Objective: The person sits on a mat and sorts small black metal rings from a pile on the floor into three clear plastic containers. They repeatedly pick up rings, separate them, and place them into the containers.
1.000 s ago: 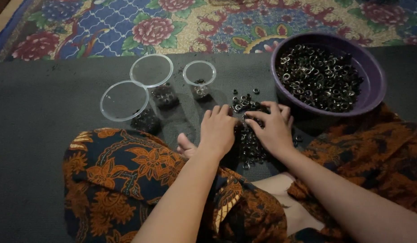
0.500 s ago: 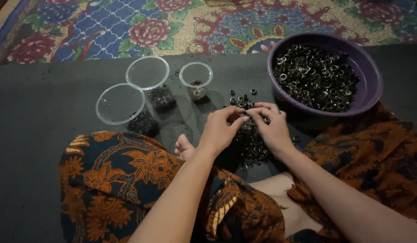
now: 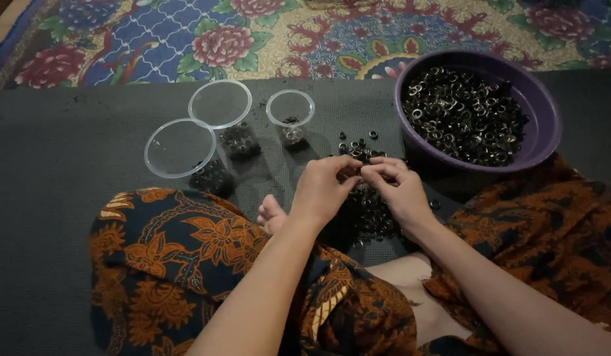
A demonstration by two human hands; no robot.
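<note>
Our left hand [image 3: 322, 191] and right hand [image 3: 399, 191] lifted since before, fingertips pinching small metal rings [image 3: 374, 211] | dark mat [image 3: 55, 171] underneath | floral carpet [image 3: 186, 39] beyond.

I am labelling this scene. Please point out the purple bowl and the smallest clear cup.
purple bowl [image 3: 547, 129]: head view, right rim.
smallest clear cup [image 3: 290, 97]: head view, far rim.

Both bare forearms reach forward from the lap and angle inward. The left hand [image 3: 322, 188] and right hand [image 3: 401, 191] meet fingertip to fingertip, fingers curled and pinched together, backs of the hands facing up, wrists slightly bent.
</note>
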